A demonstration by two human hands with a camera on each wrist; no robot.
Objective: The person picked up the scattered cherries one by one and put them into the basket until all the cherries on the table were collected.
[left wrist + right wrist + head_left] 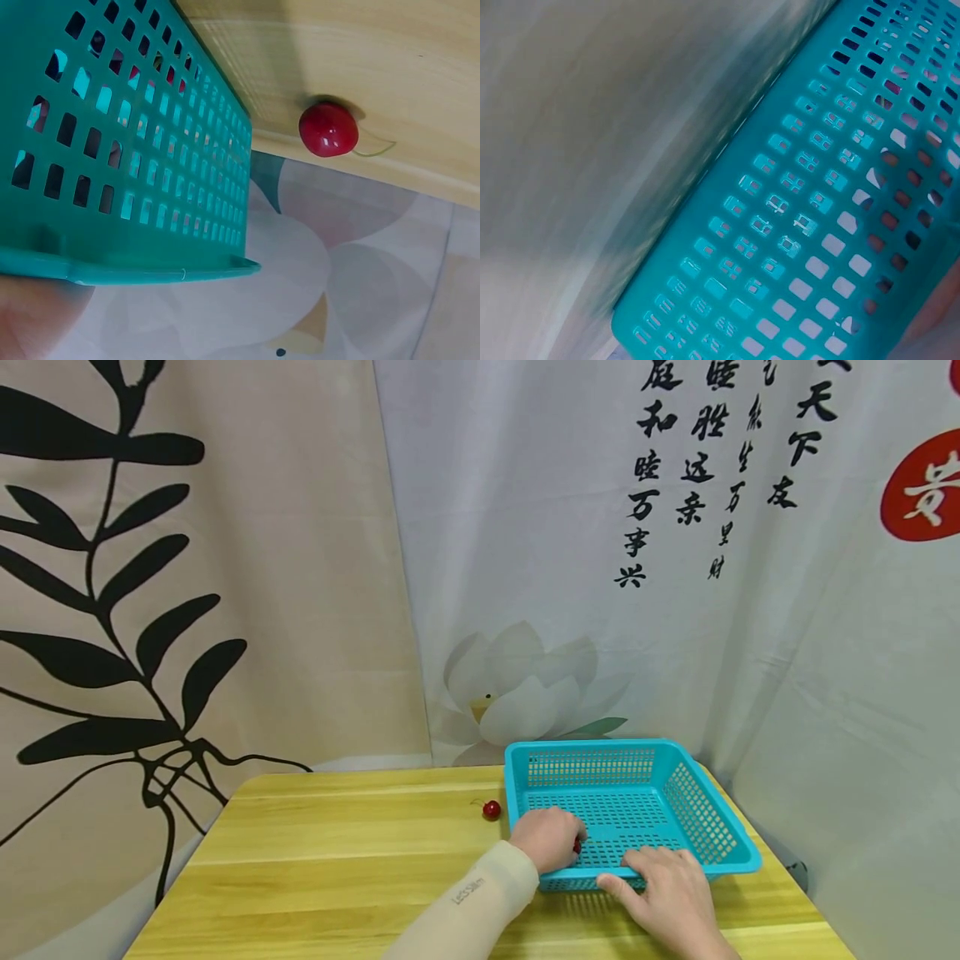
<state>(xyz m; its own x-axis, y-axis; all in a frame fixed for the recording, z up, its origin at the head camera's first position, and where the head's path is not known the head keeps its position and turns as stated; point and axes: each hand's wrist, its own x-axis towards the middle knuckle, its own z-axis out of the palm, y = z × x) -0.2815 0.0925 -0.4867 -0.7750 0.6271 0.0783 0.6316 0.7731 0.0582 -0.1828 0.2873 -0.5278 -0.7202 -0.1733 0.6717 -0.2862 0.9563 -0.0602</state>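
Observation:
Inside a turquoise plastic basket (708, 814) at its front left corner, my left hand (547, 839) reaches over the side. Its curled fingers hold a small red cherry (577, 846), mostly hidden by the hand. Red also shows through the basket's holes in the left wrist view. My right hand (671, 893) grips the front rim, fingers over the inside and thumb outside. Another cherry (491, 810), with a thin stem, lies on the table left of the basket; the left wrist view shows this cherry (328, 130) up close.
The basket stands on the right part of a yellow wood-grain table (315, 868). Behind the table hangs a printed curtain (300, 568) with plant drawings and black writing. Another curtain fold (847, 693) hangs close along the right side.

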